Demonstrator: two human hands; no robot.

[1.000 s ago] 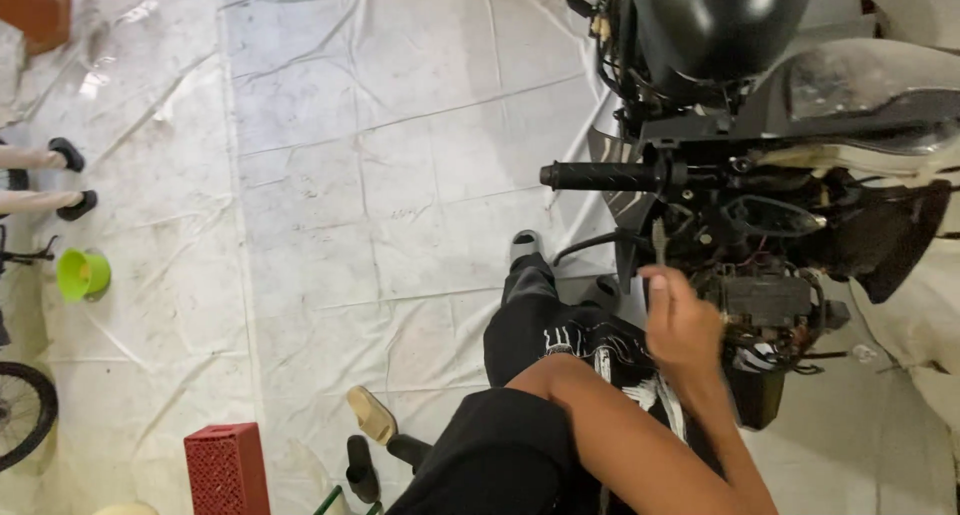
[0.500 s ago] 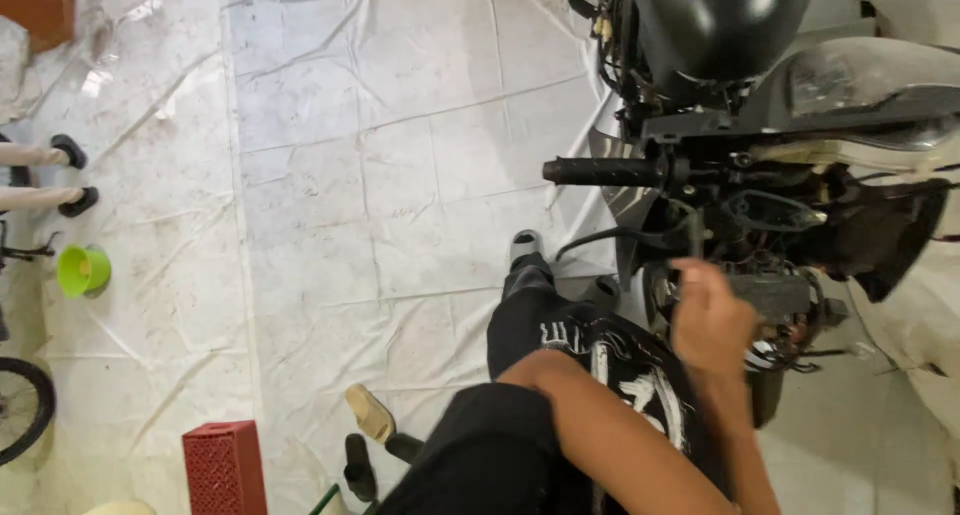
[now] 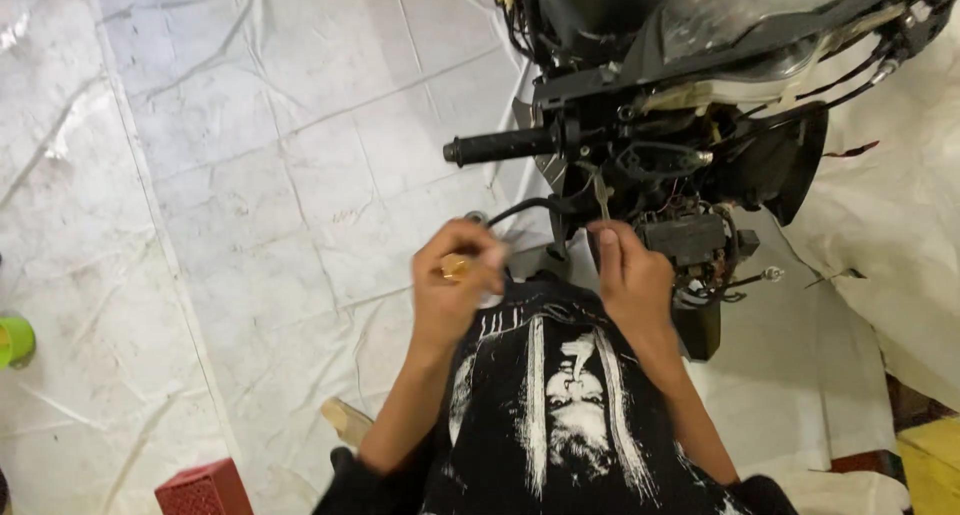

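A motorcycle with its front panels off stands at the upper right, its black handlebar grip [image 3: 500,146] pointing left. Below the bar hang loose wires and a black connector block [image 3: 690,237]. My right hand [image 3: 632,280] reaches up to that block, the forefinger just under a thin grey metal stem [image 3: 601,197]; whether it grips the stem is hidden. My left hand [image 3: 455,280], with a ring on one finger, is held beside a black cable [image 3: 520,207] with its fingertips pinched together. What lies between them I cannot make out. My black printed shirt [image 3: 560,405] fills the bottom centre.
White plastic sheeting [image 3: 250,175] covers the tiled floor. A red crate [image 3: 200,490] sits at the bottom left and a green cup [image 3: 15,340] at the left edge. A white cloth [image 3: 900,225] is draped at the right, with a yellow object [image 3: 930,460] below it.
My left hand has come up into view in front of me. My right hand has shifted a little down and left along the wiring. The view has tilted closer to the handlebar.
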